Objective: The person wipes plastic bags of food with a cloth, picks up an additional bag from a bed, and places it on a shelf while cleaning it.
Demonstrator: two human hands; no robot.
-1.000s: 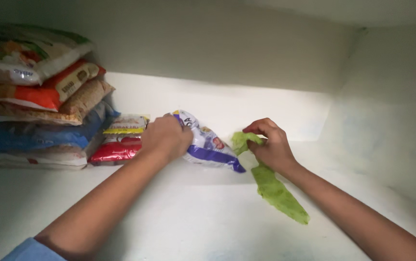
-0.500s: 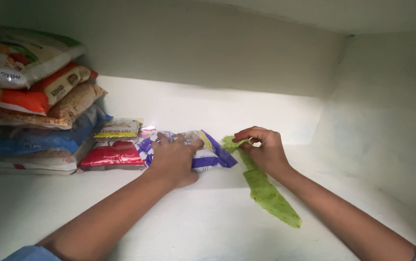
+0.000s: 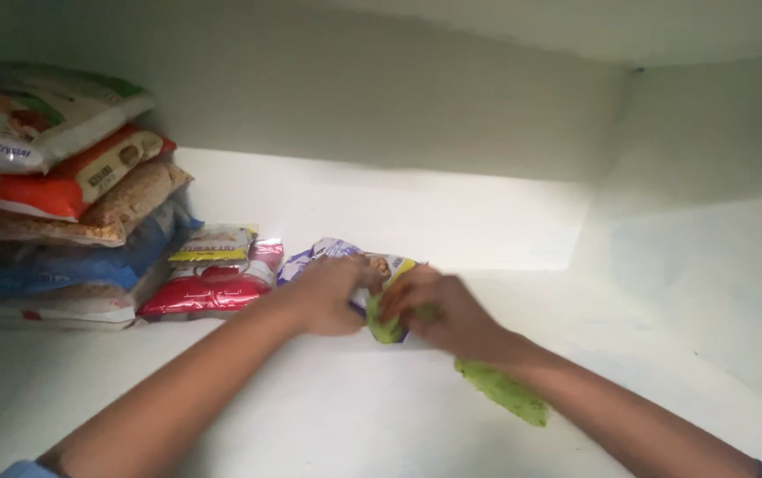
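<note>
Head view looks down into a white shelf (image 3: 354, 416) recess, with both forearms reaching in from the bottom edge. Nearest lies the tail of a green cloth (image 3: 505, 394), trailing on the shelf floor under the right wrist. Its other end is bunched up inside the right hand (image 3: 438, 314), whose fingers are curled around the fabric and press it against the front edge of a purple and white packet (image 3: 337, 252). The hand is blurred, so how firmly it clenches the cloth is hard to judge, though the cloth clearly runs through its grasp.

Just beside it, the left hand (image 3: 332, 292) rests on top of the same packet, fingers bent over it and pinning it flat to the shelf; the two hands nearly touch. The packet lies roughly in the middle of the shelf, its far end showing past the knuckles.

To the left of the packet, touching or just beside it, a red foil pouch (image 3: 208, 288) lies flat with a small yellow-topped pouch (image 3: 213, 243) resting on its back edge. Farther left, a stack of larger bags (image 3: 53, 195) is piled against the side wall: a pale one at the bottom, then blue, brown, orange, and a white and green bag on top.

Behind everything stands the pale back wall (image 3: 399, 115), with a brighter strip of light along its foot.
</note>
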